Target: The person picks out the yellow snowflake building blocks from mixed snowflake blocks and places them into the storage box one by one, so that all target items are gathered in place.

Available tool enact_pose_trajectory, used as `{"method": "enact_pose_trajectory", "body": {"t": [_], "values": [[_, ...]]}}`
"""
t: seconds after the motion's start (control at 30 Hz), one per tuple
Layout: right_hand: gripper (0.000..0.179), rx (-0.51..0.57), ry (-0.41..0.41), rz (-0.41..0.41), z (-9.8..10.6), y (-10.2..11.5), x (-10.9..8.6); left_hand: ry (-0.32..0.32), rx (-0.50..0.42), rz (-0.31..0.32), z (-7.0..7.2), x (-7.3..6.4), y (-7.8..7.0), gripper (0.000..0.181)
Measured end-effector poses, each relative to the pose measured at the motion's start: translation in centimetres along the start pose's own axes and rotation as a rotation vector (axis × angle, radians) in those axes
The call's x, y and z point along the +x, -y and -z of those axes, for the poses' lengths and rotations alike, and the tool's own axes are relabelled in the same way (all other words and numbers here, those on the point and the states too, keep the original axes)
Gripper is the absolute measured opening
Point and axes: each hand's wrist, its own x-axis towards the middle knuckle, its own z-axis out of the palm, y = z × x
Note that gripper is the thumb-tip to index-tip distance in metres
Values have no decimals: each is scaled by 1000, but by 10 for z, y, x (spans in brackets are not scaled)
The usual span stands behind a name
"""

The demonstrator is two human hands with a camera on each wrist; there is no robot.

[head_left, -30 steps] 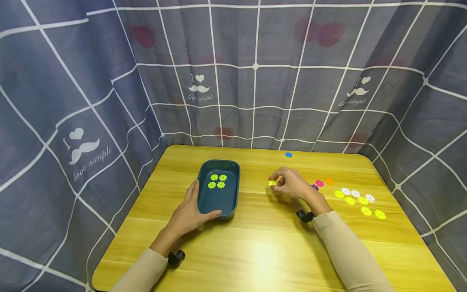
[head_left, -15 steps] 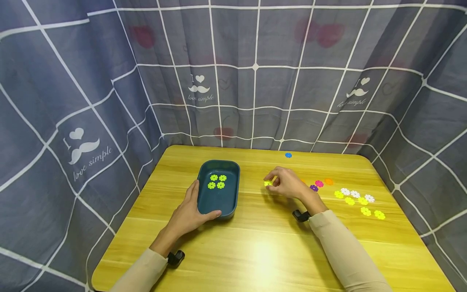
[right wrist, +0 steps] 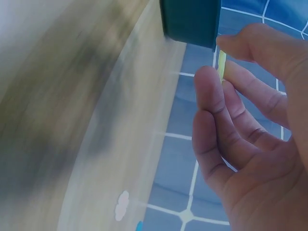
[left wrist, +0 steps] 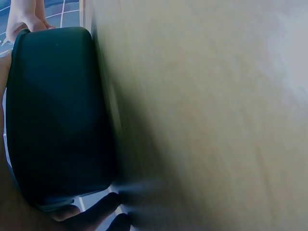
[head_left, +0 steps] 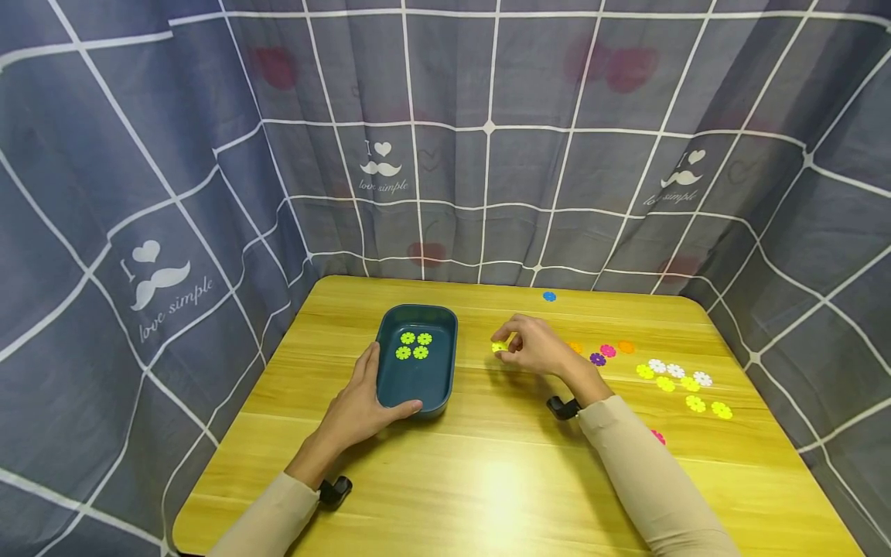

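A dark teal plastic bin (head_left: 418, 387) stands on the left part of the table. Several yellow snowflake building discs (head_left: 421, 352) lie inside it, toward its far end. The left hand (head_left: 355, 410) grips the bin at its near left corner, thumb over the near rim and fingers along the left wall. To the right of the bin, the right hand (head_left: 532, 346) pinches another yellow snowflake disc (head_left: 499, 347) between thumb and fingertips. That disc (right wrist: 222, 65) appears edge-on in the right wrist view, with the bin (right wrist: 190, 21) beyond it.
On the right of the wooden table (head_left: 445, 487) lie loose discs: white (head_left: 657, 366), yellow (head_left: 694, 403), orange (head_left: 626, 347), pink (head_left: 608, 350) and purple (head_left: 598, 360). A blue disc (head_left: 549, 296) lies near the back edge. A grid-patterned curtain (head_left: 452, 170) surrounds the table.
The right hand has moved left toward the bin with the yellow disc in its fingers. A pink disc now shows beside the right sleeve. The left hand and bin have stayed put.
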Motion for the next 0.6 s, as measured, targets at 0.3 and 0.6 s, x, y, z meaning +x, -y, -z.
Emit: {"method": "enact_pose_trajectory", "body": {"t": [0.3,0.6], "values": [[25,8,-11,50,-2,8,7,-1,-1,-4,1,-1,-1,154],[28,8,21,55,-2,19,15,5,10,-3,1,0,0,154]]}}
